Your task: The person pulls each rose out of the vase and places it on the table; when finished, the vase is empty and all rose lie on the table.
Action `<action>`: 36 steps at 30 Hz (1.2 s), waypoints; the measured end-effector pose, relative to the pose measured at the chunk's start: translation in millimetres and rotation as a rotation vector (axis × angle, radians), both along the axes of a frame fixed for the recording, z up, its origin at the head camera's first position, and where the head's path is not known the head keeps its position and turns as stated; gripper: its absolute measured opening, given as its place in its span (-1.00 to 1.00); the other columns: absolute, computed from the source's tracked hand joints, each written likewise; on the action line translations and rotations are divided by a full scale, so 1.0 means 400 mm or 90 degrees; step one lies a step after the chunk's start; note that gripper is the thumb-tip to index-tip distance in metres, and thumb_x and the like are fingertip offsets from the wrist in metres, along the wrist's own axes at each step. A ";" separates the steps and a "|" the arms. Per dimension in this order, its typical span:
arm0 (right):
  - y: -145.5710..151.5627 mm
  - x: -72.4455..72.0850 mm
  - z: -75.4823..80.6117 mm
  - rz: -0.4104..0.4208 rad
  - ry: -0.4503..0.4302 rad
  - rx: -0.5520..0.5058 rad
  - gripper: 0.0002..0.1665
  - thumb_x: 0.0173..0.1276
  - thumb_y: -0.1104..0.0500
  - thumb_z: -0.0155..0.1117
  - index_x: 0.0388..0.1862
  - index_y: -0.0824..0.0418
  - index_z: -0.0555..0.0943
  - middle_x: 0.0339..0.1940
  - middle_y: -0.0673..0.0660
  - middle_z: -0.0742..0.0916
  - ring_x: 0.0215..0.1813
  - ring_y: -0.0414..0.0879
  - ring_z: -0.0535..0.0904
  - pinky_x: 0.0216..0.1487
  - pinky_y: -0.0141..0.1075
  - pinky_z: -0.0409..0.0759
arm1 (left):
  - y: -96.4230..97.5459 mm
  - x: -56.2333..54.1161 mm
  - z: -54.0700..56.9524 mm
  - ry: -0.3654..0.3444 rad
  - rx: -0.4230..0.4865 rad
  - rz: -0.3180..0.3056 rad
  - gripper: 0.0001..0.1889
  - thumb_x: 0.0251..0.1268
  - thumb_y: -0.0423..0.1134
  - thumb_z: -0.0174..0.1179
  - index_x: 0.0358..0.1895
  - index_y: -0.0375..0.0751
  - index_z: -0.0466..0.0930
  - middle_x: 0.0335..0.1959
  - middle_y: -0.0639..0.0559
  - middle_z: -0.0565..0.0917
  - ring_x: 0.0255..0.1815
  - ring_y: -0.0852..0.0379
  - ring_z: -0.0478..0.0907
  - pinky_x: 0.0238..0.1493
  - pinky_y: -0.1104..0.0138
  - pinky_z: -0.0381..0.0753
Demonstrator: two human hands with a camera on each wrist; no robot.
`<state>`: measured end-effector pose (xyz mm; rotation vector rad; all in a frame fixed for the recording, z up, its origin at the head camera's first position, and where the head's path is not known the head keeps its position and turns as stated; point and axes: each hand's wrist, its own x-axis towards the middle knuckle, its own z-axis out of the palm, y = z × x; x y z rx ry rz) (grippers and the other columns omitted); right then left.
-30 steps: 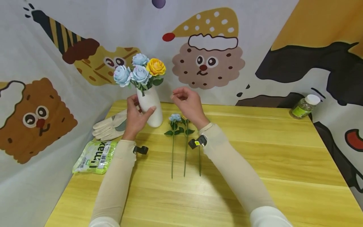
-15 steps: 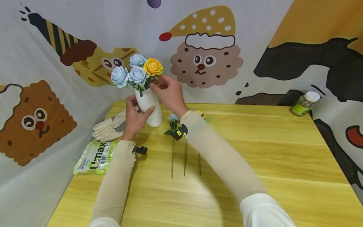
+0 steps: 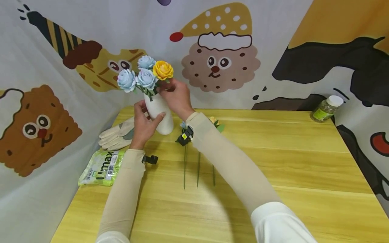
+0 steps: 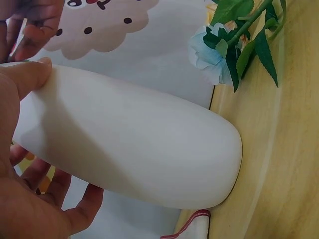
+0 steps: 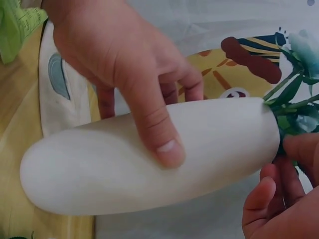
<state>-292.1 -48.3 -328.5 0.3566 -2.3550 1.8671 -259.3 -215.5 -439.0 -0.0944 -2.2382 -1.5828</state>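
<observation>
There's the wooden table (image 3: 304,162): a pale glove (image 3: 112,137) lying at its far left corner, a green Umax bag (image 3: 97,170) along its left edge, a white-capped jar (image 3: 325,109) by its far right corner, cartoon-printed cloth (image 3: 146,20) behind it!

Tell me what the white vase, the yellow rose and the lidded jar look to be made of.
White vase: probably ceramic, perhaps plastic; smooth, satin finish, with soft shading and no visible grain.
Yellow rose: likely artificial, fabric or similar; matte, layered petals.
Lidded jar: transparent, glass or plastic, can't tell which; its inside shows through.
</observation>
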 end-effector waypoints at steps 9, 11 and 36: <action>0.005 0.011 0.034 -0.055 0.041 -0.034 -0.79 0.52 0.15 0.39 0.05 0.18 0.74 -0.12 0.10 0.82 -0.07 -0.12 0.73 -0.07 -0.37 0.70 | 0.001 -0.003 -0.001 0.001 -0.016 0.000 -0.13 0.26 -0.06 0.53 0.46 -0.23 0.15 0.37 -0.26 0.34 0.33 -0.11 0.41 0.25 -0.12 0.53; 0.007 0.017 0.042 -0.053 0.047 -0.080 -0.78 0.53 0.18 0.38 0.08 0.19 0.74 -0.10 0.11 0.82 -0.08 -0.09 0.76 -0.12 -0.29 0.76 | 0.001 -0.002 0.000 0.001 -0.017 0.003 -0.13 0.26 -0.07 0.52 0.46 -0.23 0.15 0.37 -0.26 0.34 0.33 -0.11 0.42 0.24 -0.12 0.53; 0.109 0.011 0.056 -0.138 0.042 -0.461 -0.78 0.57 0.26 0.30 0.13 0.17 0.57 -0.12 0.16 0.72 -0.28 -0.08 0.77 -0.34 -0.26 0.77 | -0.003 0.002 -0.001 -0.013 -0.016 -0.001 -0.11 0.26 -0.07 0.53 0.47 -0.22 0.13 0.40 -0.26 0.33 0.37 -0.14 0.41 0.31 -0.15 0.51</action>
